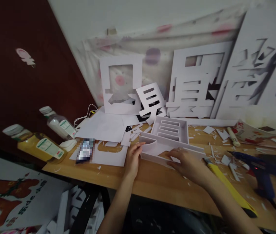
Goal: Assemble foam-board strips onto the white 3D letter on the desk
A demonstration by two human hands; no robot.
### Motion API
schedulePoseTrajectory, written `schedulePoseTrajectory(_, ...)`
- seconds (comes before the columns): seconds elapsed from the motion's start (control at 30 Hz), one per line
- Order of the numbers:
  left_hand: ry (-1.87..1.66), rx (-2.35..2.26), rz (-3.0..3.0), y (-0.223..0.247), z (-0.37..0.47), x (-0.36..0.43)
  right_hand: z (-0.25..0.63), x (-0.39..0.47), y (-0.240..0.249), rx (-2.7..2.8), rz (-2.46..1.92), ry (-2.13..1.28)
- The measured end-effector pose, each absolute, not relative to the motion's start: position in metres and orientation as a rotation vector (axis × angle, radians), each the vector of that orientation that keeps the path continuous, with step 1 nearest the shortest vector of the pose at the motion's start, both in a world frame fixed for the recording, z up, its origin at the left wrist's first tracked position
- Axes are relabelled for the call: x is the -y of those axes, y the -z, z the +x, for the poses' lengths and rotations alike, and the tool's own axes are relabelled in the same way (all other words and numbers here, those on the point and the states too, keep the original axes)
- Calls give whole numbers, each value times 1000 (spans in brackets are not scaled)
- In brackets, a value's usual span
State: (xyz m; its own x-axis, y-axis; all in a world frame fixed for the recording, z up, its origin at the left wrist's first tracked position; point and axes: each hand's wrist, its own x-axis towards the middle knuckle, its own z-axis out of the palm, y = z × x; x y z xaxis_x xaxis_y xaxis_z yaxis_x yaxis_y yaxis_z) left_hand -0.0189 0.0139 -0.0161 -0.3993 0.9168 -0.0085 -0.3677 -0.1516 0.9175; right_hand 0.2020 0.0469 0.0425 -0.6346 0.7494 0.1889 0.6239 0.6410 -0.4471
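Observation:
A white foam-board character [150,150], built as an open box shape with raised side walls and slotted bars in its upper part, lies on the wooden table in front of me. My left hand [133,156] is closed on its left end, with the fingertips at the top of the wall. At the front right, my right hand [185,162] is closed over the front wall, its fingers bent into the shape and partly hidden. Just right of that hand lies a yellow utility knife [228,185]. Farther right stands a blue hot glue gun [259,172] with a small red light.
Cut-out white boards [121,104] lean against the plastic-covered wall, with a smaller flat cut-out character [151,99] among them. Two bottles [40,144] stand at the left. White scraps [222,133] litter the table [152,182] beside a patterned paper bowl [252,131].

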Motion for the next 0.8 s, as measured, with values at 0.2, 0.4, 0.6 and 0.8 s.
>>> schedulePoseTrajectory(0.2,-1656,-1180,803,18,-18,-12,219,-31,-19,2335,-1138,-497)
schedulePoseTrajectory(0.4,-1620,-1304,836,12,-14,-10,222,-22,5,2158,-1088,-370)
schedulePoseTrajectory(0.6,-1594,-1403,796,4,-6,-8,230,-17,26,2090,-1160,-239)
schedulePoseTrajectory(0.8,-1580,-1430,730,11,-5,-4,246,-18,38,2203,-1138,-278)
